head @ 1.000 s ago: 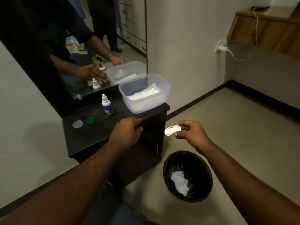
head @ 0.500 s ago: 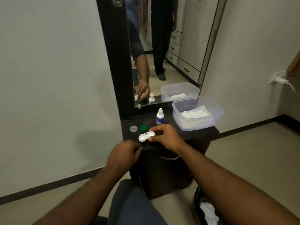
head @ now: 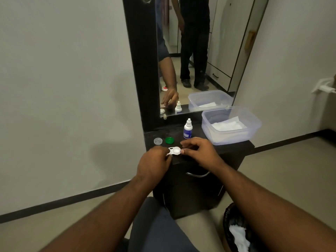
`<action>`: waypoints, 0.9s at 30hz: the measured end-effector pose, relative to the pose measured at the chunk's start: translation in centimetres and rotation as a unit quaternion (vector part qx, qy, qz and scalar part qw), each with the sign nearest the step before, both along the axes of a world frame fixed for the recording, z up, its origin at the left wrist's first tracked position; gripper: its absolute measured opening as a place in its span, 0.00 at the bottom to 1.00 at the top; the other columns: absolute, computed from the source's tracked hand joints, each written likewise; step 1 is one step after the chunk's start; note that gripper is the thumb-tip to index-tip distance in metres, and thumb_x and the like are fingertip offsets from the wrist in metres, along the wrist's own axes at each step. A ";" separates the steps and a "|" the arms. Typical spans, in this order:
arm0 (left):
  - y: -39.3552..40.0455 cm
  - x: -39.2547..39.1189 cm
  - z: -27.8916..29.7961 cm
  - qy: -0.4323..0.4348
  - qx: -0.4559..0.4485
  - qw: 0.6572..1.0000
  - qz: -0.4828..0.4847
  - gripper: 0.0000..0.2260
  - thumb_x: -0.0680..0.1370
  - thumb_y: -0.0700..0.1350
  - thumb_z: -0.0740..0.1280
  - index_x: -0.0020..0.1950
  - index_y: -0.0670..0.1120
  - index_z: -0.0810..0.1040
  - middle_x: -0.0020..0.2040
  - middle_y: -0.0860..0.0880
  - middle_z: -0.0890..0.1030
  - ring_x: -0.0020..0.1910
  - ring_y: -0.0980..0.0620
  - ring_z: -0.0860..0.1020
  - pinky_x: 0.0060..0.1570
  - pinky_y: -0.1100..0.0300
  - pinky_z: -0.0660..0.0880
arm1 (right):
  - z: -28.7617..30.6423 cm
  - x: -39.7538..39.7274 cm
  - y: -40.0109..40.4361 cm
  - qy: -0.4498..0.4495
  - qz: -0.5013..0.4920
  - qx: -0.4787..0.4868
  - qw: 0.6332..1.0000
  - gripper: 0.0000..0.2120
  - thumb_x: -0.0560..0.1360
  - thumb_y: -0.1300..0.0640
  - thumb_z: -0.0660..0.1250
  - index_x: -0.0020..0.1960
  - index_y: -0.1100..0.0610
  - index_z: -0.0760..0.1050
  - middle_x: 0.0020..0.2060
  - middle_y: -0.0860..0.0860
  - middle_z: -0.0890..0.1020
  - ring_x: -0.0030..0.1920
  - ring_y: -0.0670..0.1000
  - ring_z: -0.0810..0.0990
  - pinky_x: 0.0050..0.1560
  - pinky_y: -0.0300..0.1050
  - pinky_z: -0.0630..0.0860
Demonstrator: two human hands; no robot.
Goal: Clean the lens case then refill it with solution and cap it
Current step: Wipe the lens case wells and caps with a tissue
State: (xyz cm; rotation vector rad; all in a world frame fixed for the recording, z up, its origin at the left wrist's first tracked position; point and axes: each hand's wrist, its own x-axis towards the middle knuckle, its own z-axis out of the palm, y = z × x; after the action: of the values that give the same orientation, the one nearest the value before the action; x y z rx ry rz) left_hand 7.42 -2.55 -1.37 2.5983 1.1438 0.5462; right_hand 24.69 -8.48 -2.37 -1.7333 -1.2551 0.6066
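Note:
The white lens case (head: 175, 151) lies low over the front of the dark cabinet top (head: 234, 149), uncapped. My left hand (head: 154, 164) pinches its left end and my right hand (head: 198, 151) pinches its right end. Two loose caps sit just behind: a clear cap (head: 157, 141) and a green cap (head: 169, 140). The small white solution bottle (head: 188, 129) with a blue label stands upright behind my right hand, its cap on.
A clear plastic tub (head: 231, 124) holding white tissues stands at the right of the cabinet top. A tall mirror (head: 192, 51) rises behind. A black bin (head: 236, 231) with crumpled tissue stands on the floor at lower right. My knee (head: 154, 230) is below.
My right hand carried the lens case from over the bin back above the cabinet top. My left hand came off the cabinet edge and took hold of the case's left end.

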 end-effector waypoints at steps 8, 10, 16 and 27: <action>-0.5 8.8 2.0 0.035 0.026 0.992 -0.118 0.10 0.78 0.47 0.62 0.50 0.42 0.79 0.52 0.45 0.78 0.52 0.46 0.77 0.48 0.52 0.74 | 7.1 7.0 -2.5 -0.003 -0.099 0.130 0.987 0.07 0.70 0.65 0.73 0.48 0.62 0.82 0.40 0.57 0.84 0.37 0.48 0.82 0.41 0.37 0.80; -0.4 11.2 2.1 0.080 -0.017 0.990 -0.113 0.09 0.78 0.46 0.63 0.51 0.42 0.79 0.53 0.44 0.79 0.52 0.43 0.78 0.48 0.51 0.75 | 8.0 10.0 -2.0 -0.052 -0.107 0.090 0.989 0.07 0.71 0.64 0.73 0.49 0.62 0.83 0.41 0.55 0.84 0.39 0.47 0.82 0.44 0.39 0.81; 0.6 14.4 0.6 0.190 -0.091 0.971 -0.115 0.11 0.78 0.40 0.63 0.59 0.42 0.79 0.56 0.40 0.80 0.53 0.42 0.79 0.51 0.50 0.76 | 7.5 16.2 1.2 -0.229 -0.003 -0.166 0.959 0.07 0.71 0.65 0.71 0.48 0.60 0.83 0.45 0.54 0.84 0.43 0.50 0.82 0.49 0.44 0.79; 2.2 14.7 -1.6 0.156 -0.062 0.983 -0.074 0.13 0.77 0.42 0.63 0.61 0.47 0.77 0.56 0.45 0.80 0.53 0.45 0.79 0.48 0.53 0.77 | 4.4 19.0 5.6 -0.329 0.025 -0.298 0.896 0.19 0.71 0.64 0.72 0.60 0.57 0.77 0.52 0.53 0.80 0.50 0.53 0.78 0.49 0.41 0.75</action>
State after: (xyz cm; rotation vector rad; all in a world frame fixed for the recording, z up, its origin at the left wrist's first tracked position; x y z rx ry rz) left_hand 22.12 -0.38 -3.01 2.6917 1.0188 0.0338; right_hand 43.71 -2.90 1.98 -2.5680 -1.6901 0.4701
